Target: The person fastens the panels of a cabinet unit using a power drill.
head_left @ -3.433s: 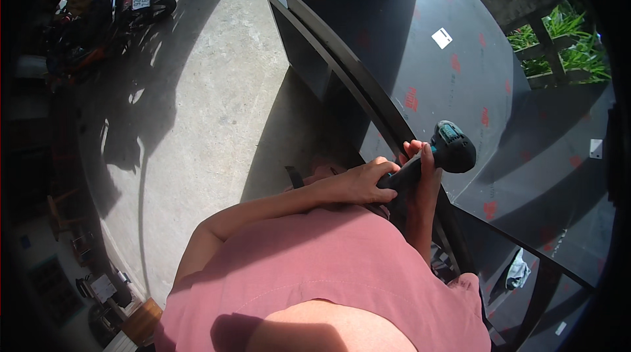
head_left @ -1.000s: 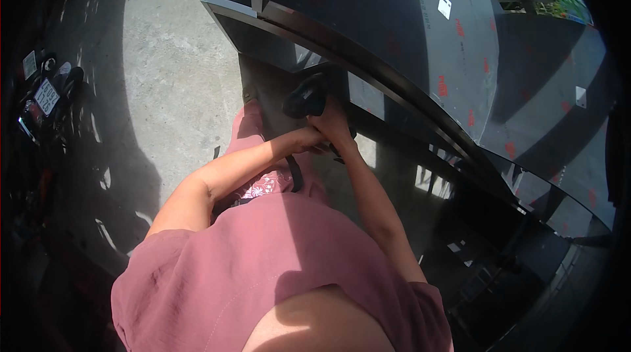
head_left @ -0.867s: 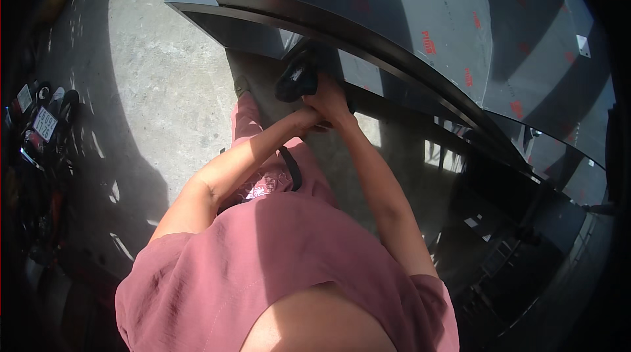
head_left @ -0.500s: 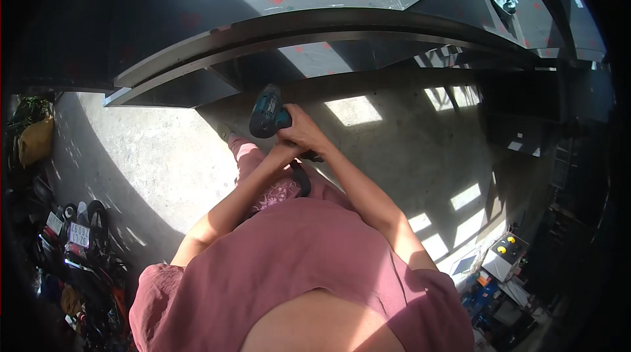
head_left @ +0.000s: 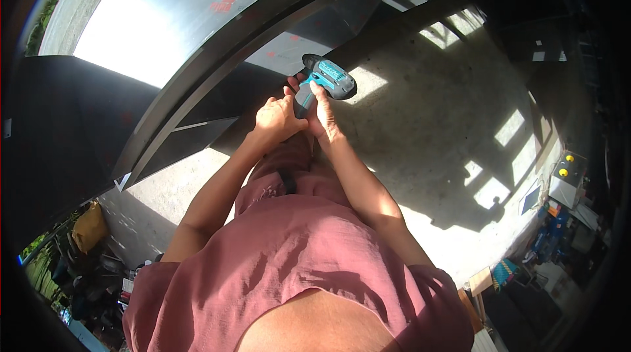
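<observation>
A teal and black cordless drill (head_left: 330, 74) is held out in front of my body, its thick rounded end toward the right. My right hand (head_left: 322, 114) is closed around its handle, with the thumb lying along the side that faces me. Against the lower handle, my left hand (head_left: 277, 117) is closed from the left, fingers bent and partly hidden. Both hands touch each other there. The drill's front end is dark and partly in shade, so any bit in it cannot be made out.
A long dark metal frame (head_left: 217, 43) with sheet panels (head_left: 167, 17) rises just beyond the drill, curving across the view. Concrete floor (head_left: 407, 135) lies to the right, patched with sunlight. Tools and boxes (head_left: 565, 184) stand at the right edge; a tan bag (head_left: 89, 228) sits lower left.
The drill has moved right and up and turned, so its labelled side now shows. My left hand has come up beside the handle from below the right. The view has swung right.
</observation>
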### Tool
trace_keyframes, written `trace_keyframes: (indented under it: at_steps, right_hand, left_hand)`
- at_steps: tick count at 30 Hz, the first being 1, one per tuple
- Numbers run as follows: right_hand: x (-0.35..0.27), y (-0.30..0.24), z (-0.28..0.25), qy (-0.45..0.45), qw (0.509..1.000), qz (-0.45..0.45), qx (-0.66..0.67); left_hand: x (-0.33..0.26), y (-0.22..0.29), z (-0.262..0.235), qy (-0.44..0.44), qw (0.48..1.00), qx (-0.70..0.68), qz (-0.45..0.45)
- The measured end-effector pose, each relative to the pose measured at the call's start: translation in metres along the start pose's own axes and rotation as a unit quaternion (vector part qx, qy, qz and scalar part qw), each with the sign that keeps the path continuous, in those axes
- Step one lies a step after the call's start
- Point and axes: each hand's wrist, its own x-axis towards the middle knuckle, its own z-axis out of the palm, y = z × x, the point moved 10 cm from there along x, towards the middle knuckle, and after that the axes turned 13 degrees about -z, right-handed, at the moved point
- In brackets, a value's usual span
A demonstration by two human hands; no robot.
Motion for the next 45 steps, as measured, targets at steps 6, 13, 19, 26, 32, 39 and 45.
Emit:
trace_keyframes:
  at_steps: [6,13,19,26,32,39,45]
  right_hand:
    - [0.059,0.009,-0.004,0.013,0.998,0.010,0.056]
    - [0.088,0.014,-0.015,0.062,0.992,0.050,0.095]
    - [0.106,-0.008,-0.028,0.102,0.995,-0.014,0.013]
    - [0.136,-0.026,-0.051,0.071,0.997,-0.009,0.031]
    - [0.131,-0.100,0.005,0.041,0.996,-0.043,0.064]
    - [0.169,-0.195,0.001,0.055,0.987,-0.140,0.059]
    - [0.205,-0.240,-0.003,0.027,0.979,-0.187,0.079]
  left_hand:
    - [0.049,0.004,-0.026,0.007,0.999,0.034,-0.034]
    - [0.082,0.012,-0.039,-0.042,0.999,0.019,-0.029]
    - [0.100,0.018,-0.043,-0.067,0.996,0.019,-0.046]
    - [0.130,0.047,-0.046,-0.055,0.998,-0.025,0.012]
    - [0.145,0.099,-0.058,-0.142,0.989,0.032,0.028]
    - [0.183,0.205,-0.086,0.000,0.982,0.039,0.186]
    - [0.215,0.247,-0.092,0.033,0.978,0.056,0.199]
